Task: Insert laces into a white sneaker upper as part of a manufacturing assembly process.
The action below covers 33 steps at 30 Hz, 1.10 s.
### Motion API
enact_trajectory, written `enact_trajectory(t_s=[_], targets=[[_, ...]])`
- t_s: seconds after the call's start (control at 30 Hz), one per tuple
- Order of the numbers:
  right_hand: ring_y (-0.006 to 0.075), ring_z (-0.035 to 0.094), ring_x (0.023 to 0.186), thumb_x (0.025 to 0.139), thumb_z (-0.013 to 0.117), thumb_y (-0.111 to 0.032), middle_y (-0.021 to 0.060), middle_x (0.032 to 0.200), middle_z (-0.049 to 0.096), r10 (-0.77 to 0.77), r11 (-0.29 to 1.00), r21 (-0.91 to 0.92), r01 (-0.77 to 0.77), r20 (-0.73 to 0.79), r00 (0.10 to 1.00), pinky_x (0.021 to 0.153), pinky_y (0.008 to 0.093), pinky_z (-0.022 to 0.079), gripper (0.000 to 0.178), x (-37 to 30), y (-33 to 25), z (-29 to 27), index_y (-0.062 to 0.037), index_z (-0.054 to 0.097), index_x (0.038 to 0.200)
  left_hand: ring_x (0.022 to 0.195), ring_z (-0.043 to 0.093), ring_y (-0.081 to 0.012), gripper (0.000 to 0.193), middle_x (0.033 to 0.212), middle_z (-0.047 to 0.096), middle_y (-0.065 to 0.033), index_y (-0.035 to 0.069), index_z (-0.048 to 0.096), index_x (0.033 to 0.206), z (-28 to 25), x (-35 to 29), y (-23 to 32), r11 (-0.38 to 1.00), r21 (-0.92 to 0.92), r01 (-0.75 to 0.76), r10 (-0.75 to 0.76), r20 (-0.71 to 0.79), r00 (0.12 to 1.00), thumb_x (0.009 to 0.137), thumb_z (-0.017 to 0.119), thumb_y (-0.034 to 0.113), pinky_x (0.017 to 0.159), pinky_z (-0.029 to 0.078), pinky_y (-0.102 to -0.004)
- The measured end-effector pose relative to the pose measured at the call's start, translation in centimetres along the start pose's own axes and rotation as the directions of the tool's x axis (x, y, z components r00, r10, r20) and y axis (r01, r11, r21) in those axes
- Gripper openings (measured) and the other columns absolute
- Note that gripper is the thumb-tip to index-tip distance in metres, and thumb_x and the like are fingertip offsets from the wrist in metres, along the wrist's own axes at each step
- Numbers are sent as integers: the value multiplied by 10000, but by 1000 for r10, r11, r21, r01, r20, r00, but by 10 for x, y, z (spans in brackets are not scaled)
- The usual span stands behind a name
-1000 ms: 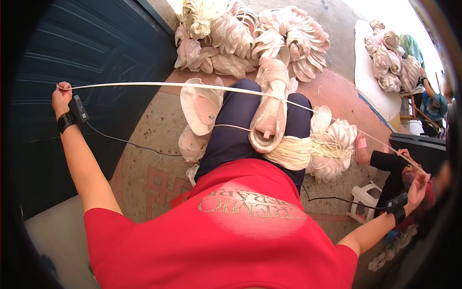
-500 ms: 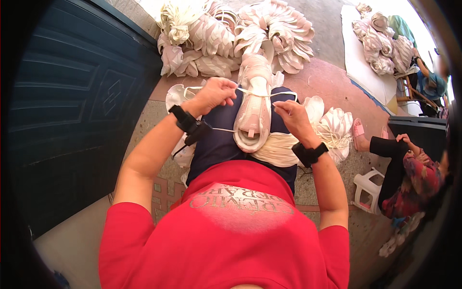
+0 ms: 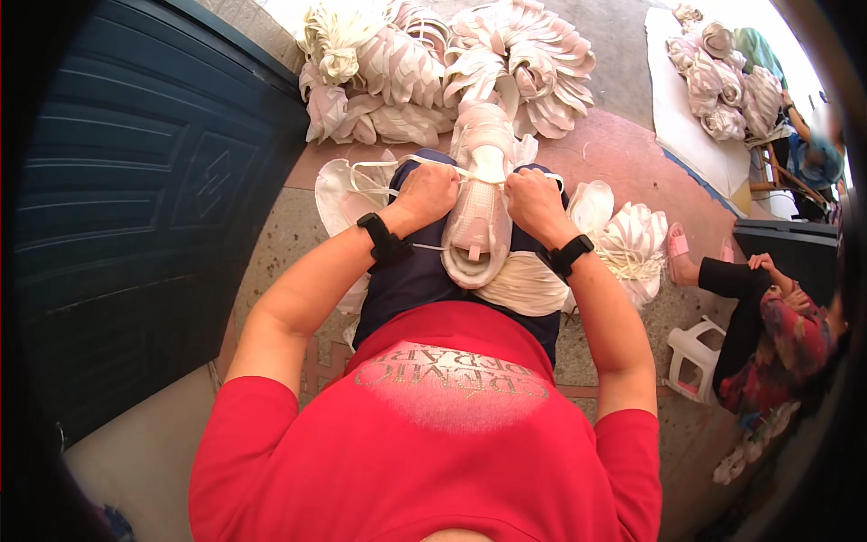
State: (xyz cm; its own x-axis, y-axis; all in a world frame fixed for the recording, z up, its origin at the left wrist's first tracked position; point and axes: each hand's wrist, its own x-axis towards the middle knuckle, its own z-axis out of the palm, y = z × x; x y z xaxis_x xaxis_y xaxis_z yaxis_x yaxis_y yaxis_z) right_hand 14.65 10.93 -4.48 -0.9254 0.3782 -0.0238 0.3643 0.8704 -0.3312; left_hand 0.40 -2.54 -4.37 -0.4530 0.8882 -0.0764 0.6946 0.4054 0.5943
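White shoe upper (image 3: 477, 221) on lap; both hands, left (image 3: 428, 191) and right (image 3: 535, 199), fisted, pinching white lace (image 3: 456, 170) taut.

1. One view only: head-worn fisheye camera, looking steeply down over the wearer's own red-shirted chest (image 3: 433, 434) and lap.
2. It faces forward and down; the forearms enter from the lower edge, and the left hand (image 3: 427, 191) and right hand (image 3: 533, 199) sit close, just above frame centre, on the pale shoe (image 3: 479, 212) in the lap.
3. Near range at centre; the far floor with heaps of shoe uppers (image 3: 452, 63) lies along the top edge.
4. The dark door (image 3: 153, 199) fills the left side; another seated person (image 3: 777, 325) is at the right rim.
5. Strong fisheye bend and a black vignette at the rim.
6. No second view, so no shared part.
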Motion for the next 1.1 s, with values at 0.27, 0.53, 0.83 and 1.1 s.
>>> enact_trajectory(t_s=[0.27, 0.53, 0.83, 1.1], targets=[[207, 538, 838, 685, 560, -106, 67, 771, 588, -265, 926, -273, 262, 26, 964, 723, 361, 383, 77, 9, -6, -1, -82, 628, 710, 730, 580, -350, 192, 742, 590, -205, 13, 616, 772, 2, 7, 3, 993, 118, 25, -33, 68, 997, 782, 473, 140, 657, 453, -423], [208, 531, 817, 678, 559, -103, 60, 769, 585, -94, 970, -231, 69, -97, 991, 705, 361, 368, 85, 2, -9, -2, -82, 636, 706, 720, 587, -329, 149, 744, 594, -160, 35, 595, 745, 2, 12, 9, 952, 250, -175, 154, 102, 983, 775, 492, 137, 644, 438, -423], [260, 535, 883, 744, 544, -207, 122, 872, 598, 73, 987, -158, -40, 205, 976, 760, 420, 383, 211, -3, -28, -21, -40, 648, 821, 808, 491, -209, 243, 714, 596, -50, 73, 621, 780, 2, -5, 24, 863, 491, -119, 201, -117, 973, 715, 619, 307, 667, 336, -374], [333, 546, 889, 732, 482, -92, 209, 886, 576, -13, 999, -35, 22, 239, 971, 763, 414, 444, 190, -4, -9, -7, 14, 605, 829, 850, 494, -248, 203, 796, 588, -76, 54, 616, 791, 10, -13, 23, 880, 469, -75, 109, -45, 993, 742, 571, 245, 681, 375, -395]])
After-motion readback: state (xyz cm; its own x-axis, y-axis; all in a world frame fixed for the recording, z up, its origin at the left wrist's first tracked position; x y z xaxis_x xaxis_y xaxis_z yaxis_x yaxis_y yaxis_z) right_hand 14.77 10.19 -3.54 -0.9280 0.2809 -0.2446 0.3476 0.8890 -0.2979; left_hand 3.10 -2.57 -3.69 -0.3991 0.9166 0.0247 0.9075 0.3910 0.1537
